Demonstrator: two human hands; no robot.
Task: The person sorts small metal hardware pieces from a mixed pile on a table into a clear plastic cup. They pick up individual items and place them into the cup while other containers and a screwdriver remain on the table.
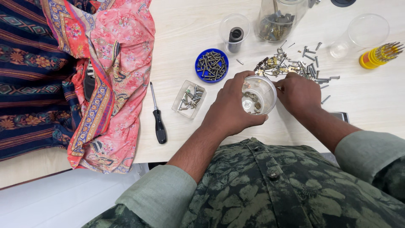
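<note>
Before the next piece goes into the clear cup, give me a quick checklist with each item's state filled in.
1. Clear cup held steady: ok, left hand wraps its side.
2. Cup mouth open and unblocked: ok, a few small fasteners lie at the bottom.
3. Right hand close to the cup: ok, beside its rim.
4. Piece in the right fingers: cannot tell, fingertips are hidden.
5. Loose screw pile within reach: ok, just behind the hands.
6. Screwdriver out of the way: ok, off to the left.
</note>
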